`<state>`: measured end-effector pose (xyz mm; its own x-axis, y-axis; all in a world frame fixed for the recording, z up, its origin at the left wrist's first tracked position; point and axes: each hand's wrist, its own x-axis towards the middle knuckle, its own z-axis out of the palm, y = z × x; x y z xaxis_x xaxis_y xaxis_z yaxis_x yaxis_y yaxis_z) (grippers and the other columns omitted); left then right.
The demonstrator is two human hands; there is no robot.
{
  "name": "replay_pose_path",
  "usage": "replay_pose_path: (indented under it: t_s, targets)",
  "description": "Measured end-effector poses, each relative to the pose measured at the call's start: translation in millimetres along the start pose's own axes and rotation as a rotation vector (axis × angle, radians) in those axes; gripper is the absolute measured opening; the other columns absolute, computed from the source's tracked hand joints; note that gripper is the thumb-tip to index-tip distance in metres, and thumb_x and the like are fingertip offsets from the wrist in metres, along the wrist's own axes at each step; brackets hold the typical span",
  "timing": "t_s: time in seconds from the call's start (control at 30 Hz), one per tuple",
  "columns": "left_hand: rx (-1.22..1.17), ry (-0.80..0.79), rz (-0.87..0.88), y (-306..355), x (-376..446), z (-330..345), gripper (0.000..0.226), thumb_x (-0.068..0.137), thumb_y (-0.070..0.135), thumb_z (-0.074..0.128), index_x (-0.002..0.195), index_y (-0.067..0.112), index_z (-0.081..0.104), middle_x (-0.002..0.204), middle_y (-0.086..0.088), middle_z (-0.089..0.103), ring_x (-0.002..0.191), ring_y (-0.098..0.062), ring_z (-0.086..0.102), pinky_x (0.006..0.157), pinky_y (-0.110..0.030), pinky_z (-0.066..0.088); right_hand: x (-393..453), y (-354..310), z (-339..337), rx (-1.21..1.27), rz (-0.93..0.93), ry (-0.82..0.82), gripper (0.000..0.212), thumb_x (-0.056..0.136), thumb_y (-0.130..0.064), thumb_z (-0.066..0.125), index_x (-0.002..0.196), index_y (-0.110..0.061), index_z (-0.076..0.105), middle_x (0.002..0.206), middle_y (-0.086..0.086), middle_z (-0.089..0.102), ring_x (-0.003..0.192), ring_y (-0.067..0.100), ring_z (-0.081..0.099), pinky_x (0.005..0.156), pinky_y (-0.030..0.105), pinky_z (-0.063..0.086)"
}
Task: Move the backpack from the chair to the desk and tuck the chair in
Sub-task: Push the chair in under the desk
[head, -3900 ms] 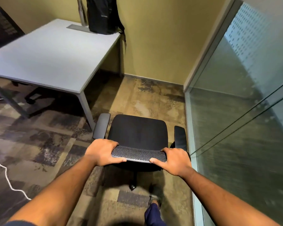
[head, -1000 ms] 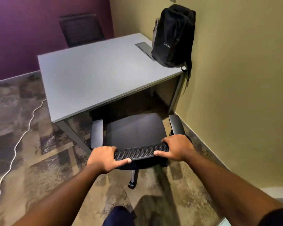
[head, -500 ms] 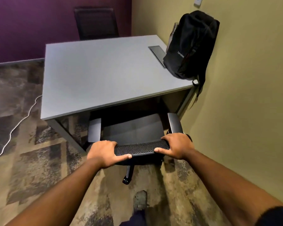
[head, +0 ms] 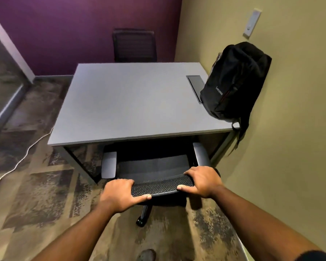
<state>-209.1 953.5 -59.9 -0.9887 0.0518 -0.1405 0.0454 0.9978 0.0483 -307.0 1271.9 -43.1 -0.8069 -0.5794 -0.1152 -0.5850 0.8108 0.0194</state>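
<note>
Here grey desk (head: 132,102) against olive wall (head: 290,129) – backpack (head: 231,80) on corner

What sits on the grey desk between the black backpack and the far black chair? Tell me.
Head view: only bare grey desk between black backpack and far black chair, plus a grey cable hatch.

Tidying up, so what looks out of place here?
The backpack stands at the desk corner, one strap dangling over the edge. A white cable trails across the floor. Otherwise nothing stands out.
</note>
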Motion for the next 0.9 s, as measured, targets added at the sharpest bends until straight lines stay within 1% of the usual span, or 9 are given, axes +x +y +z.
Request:
replay_pose_path:
  t_s: [0.07,0.13,0.33,0.43,0.53,0.73,0.8,0.9]
  targets:
    - [-0.011,-0.002,-0.027,15,3,2,0.107,0.059,0.11,0.017,0.102,0.027,0.068,0.098,0.004,0.073,0.094,-0.02,0.069,0.075,-0.038,0.054,1,16,2,0.001,-0.03,-0.005,0.114,0.073,-0.106,0.01,0.131,-0.03,0.07,0.116,-0.007,0.072,0.107,0.021,0.068,0.083,0.04,0.053]
    - [-0.033,0.014,-0.056,28,8,3,0.107,0.058,0.111,0.018,0.1,0.026,0.068,0.097,0.005,0.074,0.093,-0.02,0.069,0.076,-0.039,0.055,3,32,6,0.018,-0.048,0.011,0.112,0.074,-0.106,0.01,0.129,-0.03,0.071,0.114,-0.006,0.072,0.105,0.021,0.068,0.082,0.04,0.053]
    - [-0.027,0.025,-0.111,40,25,1,0.106,0.059,0.111,0.018,0.1,0.027,0.069,0.094,0.006,0.074,0.092,-0.019,0.069,0.074,-0.04,0.056,27,57,3,-0.015,-0.107,0.042,0.115,0.073,-0.106,0.006,0.125,-0.028,0.073,0.114,-0.005,0.074,0.106,0.022,0.069,0.082,0.039,0.053]
    - [-0.019,0.021,-0.118,42,37,-3,0.109,0.058,0.111,0.017,0.105,0.028,0.07,0.099,0.005,0.075,0.096,-0.019,0.07,0.075,-0.039,0.055,37,66,1,-0.003,-0.117,0.043,0.117,0.072,-0.106,0.004,0.124,-0.028,0.073,0.112,-0.006,0.074,0.105,0.021,0.069,0.081,0.038,0.052]
    - [-0.015,0.003,-0.113,43,49,-10,0.108,0.059,0.11,0.018,0.107,0.028,0.069,0.102,0.006,0.075,0.098,-0.018,0.069,0.074,-0.037,0.053,48,74,-3,-0.004,-0.118,0.038,0.113,0.074,-0.105,0.008,0.123,-0.029,0.074,0.112,-0.006,0.073,0.104,0.021,0.069,0.081,0.039,0.053]
    - [-0.048,-0.014,-0.127,38,77,-18,0.104,0.056,0.111,0.016,0.093,0.028,0.065,0.09,0.006,0.071,0.088,-0.018,0.068,0.069,-0.038,0.051,80,86,-12,0.006,-0.116,-0.009,0.097,0.083,-0.099,0.021,0.127,-0.03,0.073,0.112,-0.008,0.07,0.103,0.017,0.066,0.083,0.039,0.053]
    - [-0.064,-0.006,-0.133,29,87,-19,0.102,0.056,0.112,0.017,0.088,0.027,0.064,0.087,0.005,0.071,0.086,-0.019,0.068,0.07,-0.039,0.051,94,85,-15,0.002,-0.121,-0.024,0.098,0.083,-0.1,0.019,0.128,-0.03,0.072,0.113,-0.008,0.07,0.104,0.018,0.065,0.085,0.04,0.053]
    - [-0.08,0.003,-0.114,14,101,-22,0.101,0.057,0.111,0.018,0.088,0.028,0.064,0.085,0.007,0.069,0.084,-0.016,0.067,0.073,-0.039,0.054,112,81,-18,-0.018,-0.124,-0.051,0.103,0.081,-0.099,0.012,0.131,-0.03,0.07,0.117,-0.006,0.069,0.109,0.02,0.064,0.089,0.04,0.051]
